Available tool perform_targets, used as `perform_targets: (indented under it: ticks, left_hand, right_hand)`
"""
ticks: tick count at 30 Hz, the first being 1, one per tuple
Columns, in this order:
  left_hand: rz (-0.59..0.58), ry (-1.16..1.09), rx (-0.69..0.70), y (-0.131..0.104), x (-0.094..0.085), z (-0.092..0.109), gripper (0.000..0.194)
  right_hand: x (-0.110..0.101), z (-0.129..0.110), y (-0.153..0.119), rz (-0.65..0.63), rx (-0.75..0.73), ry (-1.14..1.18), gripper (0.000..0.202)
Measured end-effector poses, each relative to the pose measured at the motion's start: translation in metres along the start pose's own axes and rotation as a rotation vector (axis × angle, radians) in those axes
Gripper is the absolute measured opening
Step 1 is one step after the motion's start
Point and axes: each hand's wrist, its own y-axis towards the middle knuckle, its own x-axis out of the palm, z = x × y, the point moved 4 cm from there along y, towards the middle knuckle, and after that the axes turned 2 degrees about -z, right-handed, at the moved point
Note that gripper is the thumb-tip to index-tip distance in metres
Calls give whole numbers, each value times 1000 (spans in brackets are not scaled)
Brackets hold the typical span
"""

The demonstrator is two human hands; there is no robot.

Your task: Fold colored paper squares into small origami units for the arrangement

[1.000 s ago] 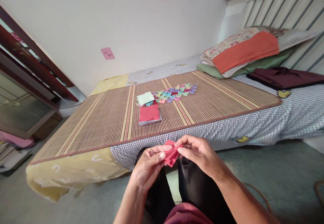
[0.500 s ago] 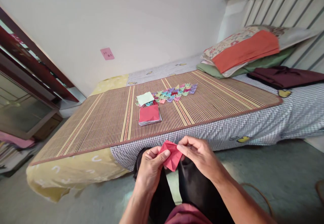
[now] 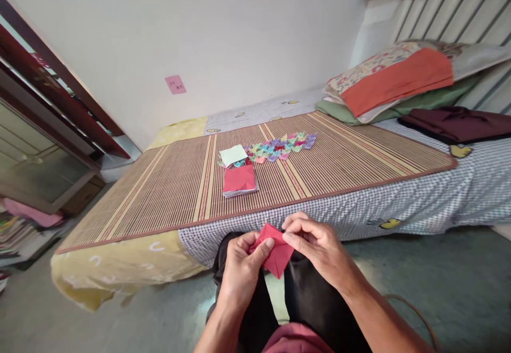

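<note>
A small red sheet of folded paper [image 3: 278, 259] is held above my lap, creased and roughly diamond-shaped. My left hand [image 3: 247, 260] grips its left side, thumb on top and fingers behind. At the upper right corner, the thumb and forefinger of my right hand [image 3: 313, 241] are closed at the paper's edge; its other fingers are curled. Beyond the hands, on the bed mat, lies a stack of square paper [image 3: 239, 179] with a red sheet on top. Behind that stack is a pale green sheet [image 3: 233, 155], beside a strip of several colourful folded paper pieces [image 3: 281, 147].
The striped mat [image 3: 159, 198] covers much of the bed, whose checked sheet [image 3: 419, 204] hangs over the front edge. Pillows [image 3: 399, 84] and a folded dark maroon cloth [image 3: 459, 123] lie at the right. A glass-fronted cabinet [image 3: 35, 150] stands at the left.
The red paper has turned slightly and its upper part looks flatter. My right fingers have shifted along its upper right edge. The whole view has moved a little.
</note>
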Motion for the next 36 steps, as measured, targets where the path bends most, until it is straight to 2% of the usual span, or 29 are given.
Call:
perform_targets:
  ticks: [6,14,20,28,36]
  left_hand:
    - [-36,76,16,-2,1,1,41]
    - [14,150,96,-5,-2,4,40]
    - [67,120,97,-7,2,9,44]
    - [152,51,107,-8,-1,9,42]
    - [200,116,139,-7,-2,9,40]
  right_hand:
    - [6,3,0,4,20,47,23]
    - [14,-2,-2,13,35,79,28]
    - [17,-9,-4,58,27,3,32]
    - [19,-21,-5,111,-72,-114,29]
    - [21,-21,-6,128,-114,-164,30]
